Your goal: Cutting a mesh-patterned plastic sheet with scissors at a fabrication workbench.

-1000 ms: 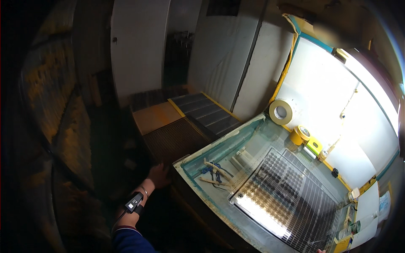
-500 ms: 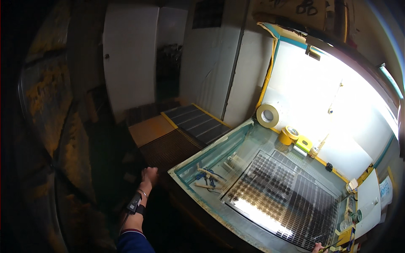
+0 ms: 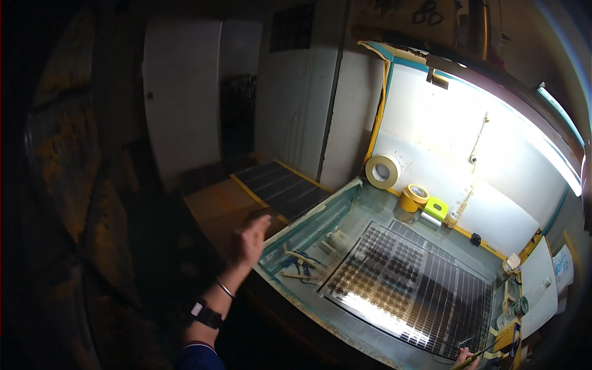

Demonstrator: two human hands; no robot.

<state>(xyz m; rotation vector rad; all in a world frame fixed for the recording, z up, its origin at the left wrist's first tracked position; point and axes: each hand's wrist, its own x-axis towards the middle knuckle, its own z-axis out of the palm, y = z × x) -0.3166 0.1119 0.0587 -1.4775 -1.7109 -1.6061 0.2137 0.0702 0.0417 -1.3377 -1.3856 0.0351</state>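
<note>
My left hand (image 3: 250, 240) is held in the air beside the left rim of a light table (image 3: 290, 302), slightly blurred. Its fingers look stretched out, and I see nothing in them. My right hand (image 3: 465, 356) is at the lower edge of the picture, mostly cut off, closed around a thin dark stick-like tool (image 3: 476, 357) whose kind I cannot make out. It is next to the near right corner of a dark film sheet (image 3: 394, 271) lying on the lit glass. Rows of round shapes cover the sheet's left part, and a fine grid its right.
A large tape roll (image 3: 383, 171), yellow tape (image 3: 414, 197) and a lime-green holder (image 3: 435, 209) stand along the back. Blue-handled tools (image 3: 300, 264) lie in the left corner. Dark gridded panels (image 3: 280, 185) are beyond the left rim. Small jars (image 3: 519, 306) stand at right.
My left hand has risen and moved right toward the table's rim, its fingers straighter than before. The view has shifted a little. My right hand stays near the sheet's corner.
</note>
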